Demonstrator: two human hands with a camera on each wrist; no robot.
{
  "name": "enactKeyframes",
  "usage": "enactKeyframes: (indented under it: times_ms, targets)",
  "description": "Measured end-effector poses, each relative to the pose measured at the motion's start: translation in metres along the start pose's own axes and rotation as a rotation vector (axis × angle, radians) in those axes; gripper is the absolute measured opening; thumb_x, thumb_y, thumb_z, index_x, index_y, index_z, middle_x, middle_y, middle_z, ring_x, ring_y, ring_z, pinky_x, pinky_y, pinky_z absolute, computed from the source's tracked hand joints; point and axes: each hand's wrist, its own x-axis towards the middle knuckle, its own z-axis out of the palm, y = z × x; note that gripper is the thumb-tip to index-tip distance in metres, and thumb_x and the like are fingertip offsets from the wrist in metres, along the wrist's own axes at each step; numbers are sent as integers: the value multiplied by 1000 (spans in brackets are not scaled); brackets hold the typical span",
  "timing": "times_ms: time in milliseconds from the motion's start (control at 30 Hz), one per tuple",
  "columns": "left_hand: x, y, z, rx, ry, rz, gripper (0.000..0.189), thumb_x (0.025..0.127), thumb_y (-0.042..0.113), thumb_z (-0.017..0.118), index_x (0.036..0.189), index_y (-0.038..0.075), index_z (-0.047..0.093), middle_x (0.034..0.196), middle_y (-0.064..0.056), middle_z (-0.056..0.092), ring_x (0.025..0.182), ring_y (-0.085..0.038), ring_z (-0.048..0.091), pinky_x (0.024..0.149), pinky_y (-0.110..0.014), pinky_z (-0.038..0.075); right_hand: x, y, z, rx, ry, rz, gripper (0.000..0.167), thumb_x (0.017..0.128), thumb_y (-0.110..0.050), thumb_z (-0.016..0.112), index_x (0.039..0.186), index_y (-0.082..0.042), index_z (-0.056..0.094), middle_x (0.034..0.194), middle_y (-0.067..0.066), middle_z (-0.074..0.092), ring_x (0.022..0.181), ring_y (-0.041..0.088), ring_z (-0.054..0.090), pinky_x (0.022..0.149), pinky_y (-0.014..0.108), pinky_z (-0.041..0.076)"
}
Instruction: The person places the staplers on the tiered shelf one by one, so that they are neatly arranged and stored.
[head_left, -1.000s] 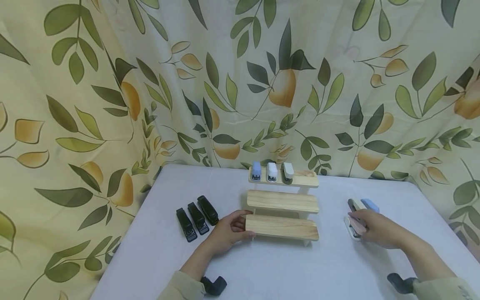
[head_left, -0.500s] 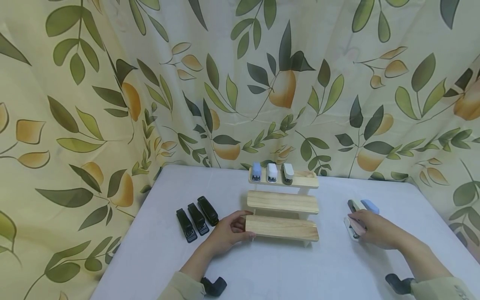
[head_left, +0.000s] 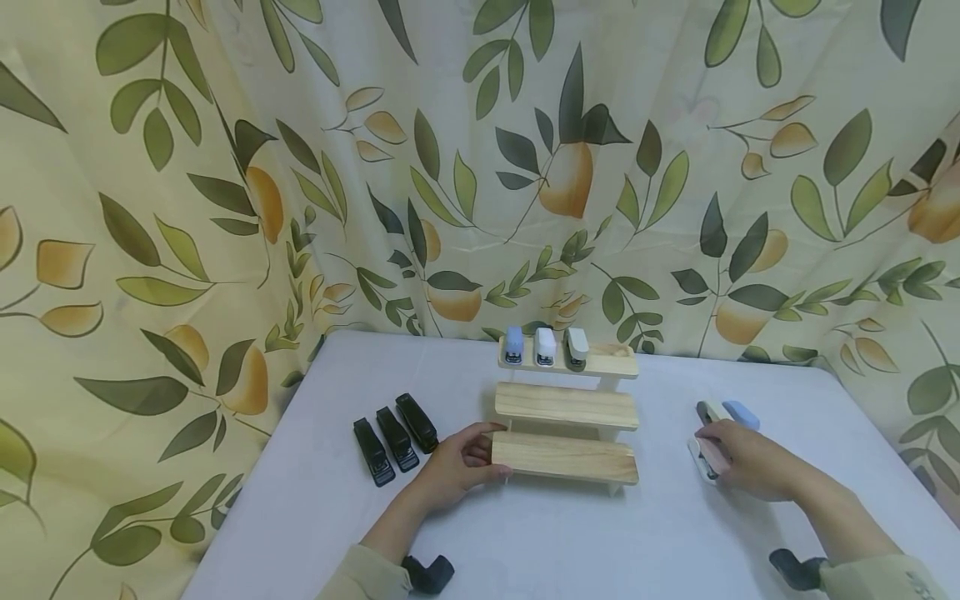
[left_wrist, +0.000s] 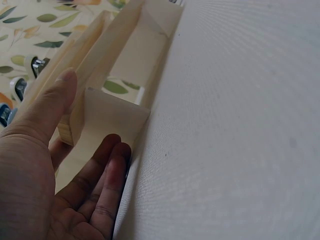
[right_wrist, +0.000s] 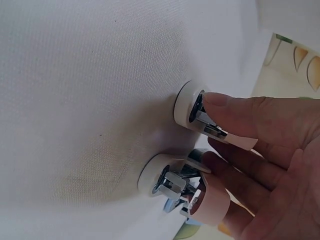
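Note:
In the head view, my left hand grips the left end of a three-tier wooden stand at its lowest board. The left wrist view shows the thumb along the board, with the other fingers beside the pale end support. At the right, my right hand pinches a small pink-and-white stapler between thumb and fingers, close to the tablecloth. A second pink-and-white stapler lies against its fingers. Just beyond that hand are a beige-and-dark stapler and a blue stapler.
On the top board stand a blue stapler, a white stapler and a white-and-dark stapler. Several black staplers lie left of the stand. A patterned curtain hangs behind the white-covered table.
My right forearm has shifted very slightly to the left while its fingers stay at the staplers. The left hand and the stand have not moved.

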Motion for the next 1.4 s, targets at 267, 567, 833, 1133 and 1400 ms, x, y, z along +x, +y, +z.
enactKeyframes:
  times_ms: [267,567,833,1133,1400]
  targets:
    - [1,-1,1,2,-2,1,60,85,43,84,138,45,57,117,3,64,104,-13,65,93,-27,55,-3,1,0,9,2,-14,66,80,-7,84,137,7,53,135,36,55,123,55,54,101,75,44]
    - [1,-3,1,1,-4,6,60,85,43,84,138,45,57,117,3,64,104,-13,66,93,-26,55,-7,-2,-1,32,19,-4,70,81,-9,83,141,6,49,136,37,53,120,53,55,99,75,45]
    - [1,-3,1,1,0,4,59,85,44,84,138,46,58,117,4,64,104,-13,65,94,-27,55,-13,-6,-4,75,78,-53,71,81,-13,84,142,3,50,133,31,58,112,41,61,93,67,53]
    - [2,-3,1,-1,3,14,59,85,44,84,137,46,58,117,3,64,105,-13,65,93,-26,55,-16,-18,-5,103,154,-100,72,82,-20,85,143,1,52,143,35,50,113,41,60,92,67,53]
    - [1,-3,0,1,5,17,58,85,44,85,137,46,58,116,3,64,104,-14,65,93,-26,55,-17,-25,-8,104,234,-147,73,81,-23,87,141,2,52,136,29,58,112,40,60,91,59,54]
